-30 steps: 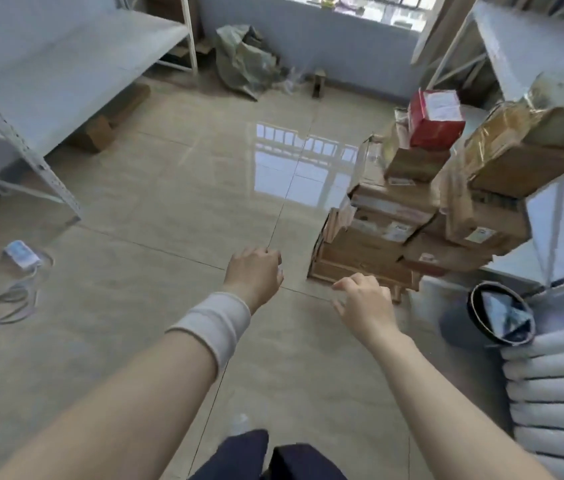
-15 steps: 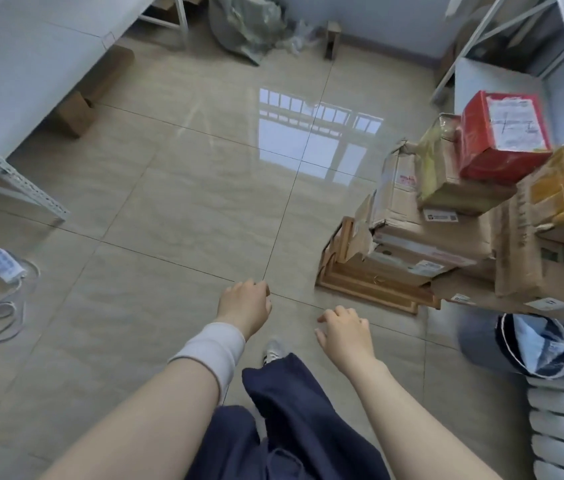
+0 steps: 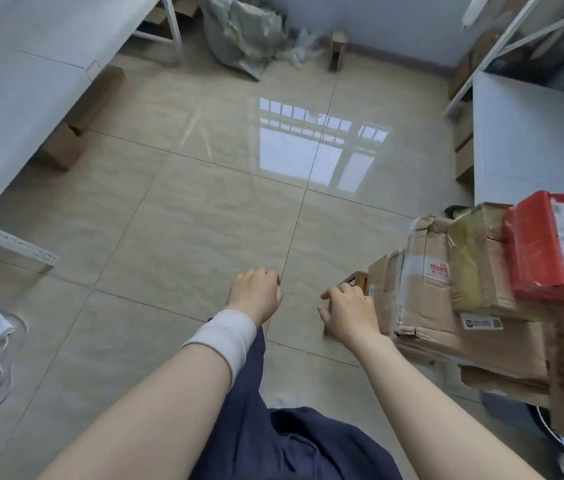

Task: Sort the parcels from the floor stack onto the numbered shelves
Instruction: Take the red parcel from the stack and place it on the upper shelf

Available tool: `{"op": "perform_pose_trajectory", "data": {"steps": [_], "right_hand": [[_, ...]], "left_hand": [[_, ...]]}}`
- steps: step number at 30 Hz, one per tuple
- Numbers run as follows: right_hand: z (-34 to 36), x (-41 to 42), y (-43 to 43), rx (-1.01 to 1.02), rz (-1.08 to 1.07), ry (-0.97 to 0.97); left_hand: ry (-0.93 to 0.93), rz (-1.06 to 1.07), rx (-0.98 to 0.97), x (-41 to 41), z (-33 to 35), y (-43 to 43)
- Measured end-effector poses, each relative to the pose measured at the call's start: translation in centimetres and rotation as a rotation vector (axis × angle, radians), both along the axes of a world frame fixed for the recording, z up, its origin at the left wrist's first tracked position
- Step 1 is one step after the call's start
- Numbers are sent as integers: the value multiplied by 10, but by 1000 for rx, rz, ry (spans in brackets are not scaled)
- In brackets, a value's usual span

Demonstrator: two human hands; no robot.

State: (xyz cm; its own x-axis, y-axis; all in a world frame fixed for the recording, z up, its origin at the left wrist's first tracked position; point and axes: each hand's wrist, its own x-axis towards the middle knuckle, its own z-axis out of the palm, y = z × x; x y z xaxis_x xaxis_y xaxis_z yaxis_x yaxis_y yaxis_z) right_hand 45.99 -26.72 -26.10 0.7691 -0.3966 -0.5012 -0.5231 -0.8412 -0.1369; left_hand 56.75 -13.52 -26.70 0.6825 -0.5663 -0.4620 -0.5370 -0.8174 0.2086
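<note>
Neither grip is grasping a parcel yet: the left hand [image 3: 256, 296] is curling into a fist over the floor [image 3: 204, 220], holding nothing. The right hand [image 3: 349, 313] is hanging released with fingers half-bent, just in front of the near-left corner of the stack [image 3: 446, 299]; whether it is touching cardboard I cannot tell. Against the view a second ago, the stack is sitting much nearer and further right. The right hand, then well apart from it over the tiles, is now overlapping its edge, while a trouser leg [image 3: 273, 445] is coming forward beneath the arms. That is reading as the person stepping up to the parcels, so the reach for a pick is probably beginning. The stack is resting on the floor at the right, brown boxes leaning unevenly, with a red parcel [image 3: 543, 244] lying on top. The shelves are standing apart from it: one at the left [image 3: 13, 98], another at the far right [image 3: 523, 140]. No shelf numbers are showing from here.
</note>
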Motion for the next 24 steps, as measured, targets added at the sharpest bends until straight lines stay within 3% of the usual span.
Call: {"op": "perform_pose_trajectory", "data": {"steps": [12,24], "right_hand": [[19,225,-74,43,-369,-111],[18,296,-248,-34,-685,-136]], "left_hand": [[16,-108,-84,237,19,-98],[26,-363,-125,340,34,-312]]}}
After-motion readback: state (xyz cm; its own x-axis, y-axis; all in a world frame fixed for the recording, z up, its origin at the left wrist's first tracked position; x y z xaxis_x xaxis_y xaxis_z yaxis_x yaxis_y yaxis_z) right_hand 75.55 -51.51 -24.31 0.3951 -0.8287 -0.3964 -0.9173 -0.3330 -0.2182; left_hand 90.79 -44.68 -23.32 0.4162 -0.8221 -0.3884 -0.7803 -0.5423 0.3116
